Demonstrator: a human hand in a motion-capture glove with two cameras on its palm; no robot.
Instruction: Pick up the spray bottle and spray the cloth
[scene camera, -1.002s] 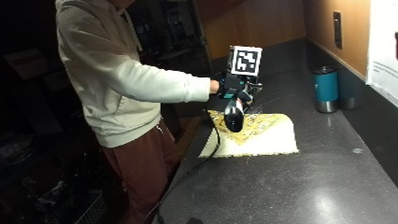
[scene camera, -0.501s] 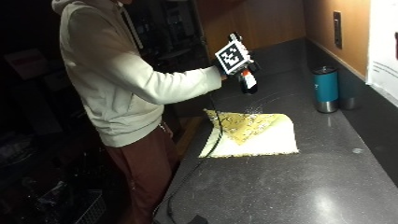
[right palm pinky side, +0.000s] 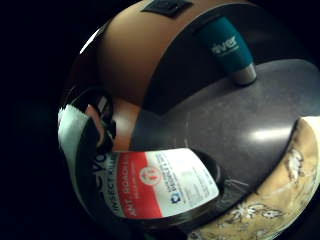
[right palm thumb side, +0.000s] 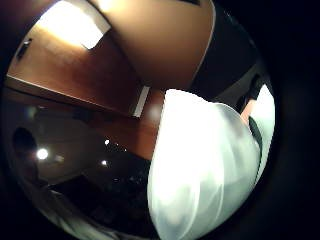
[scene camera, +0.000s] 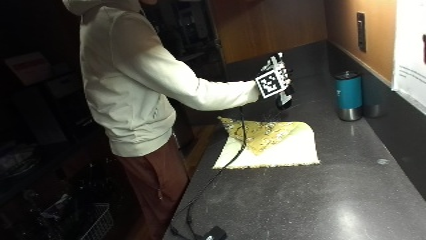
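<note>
The person stands at the counter's (scene camera: 313, 200) left edge, arm stretched out over it, and the gloved right hand (scene camera: 276, 90) holds the spray bottle (scene camera: 285, 100) up in the air, above the far edge of the cloth (scene camera: 269, 145); the little-finger palm view shows the bottle's labelled body (right palm pinky side: 160, 185) lying against the palm, so the fingers appear wrapped round it. The cloth lies flat near the counter's left edge, one corner folded over to show its patterned side. To spray well, I judge the nozzle should tip down toward the middle of the cloth. Further right, a teal tumbler (scene camera: 348, 95) stands near the back wall, well apart from the cloth and not in the way.
</note>
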